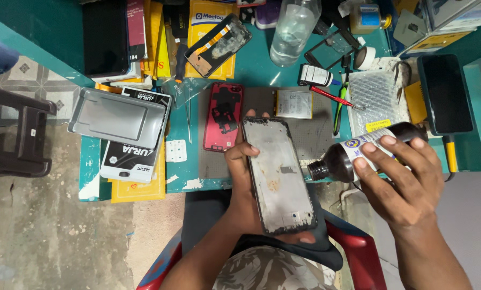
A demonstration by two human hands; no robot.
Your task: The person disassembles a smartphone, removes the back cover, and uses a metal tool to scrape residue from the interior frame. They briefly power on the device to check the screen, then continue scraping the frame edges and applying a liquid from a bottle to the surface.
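Two hands work above the near edge of the tabletop [251,64]. The left hand [245,188] grasps a phone frame [279,174] from below, face up and tilted. The right hand [406,182] grips a dark bottle [353,156], laid nearly flat, its open neck just beside the frame's right edge. For a clean pour, hold the frame level and tip the bottle slowly. A red back cover [223,115] and a battery [294,103] lie close behind; free room is toward the lap.
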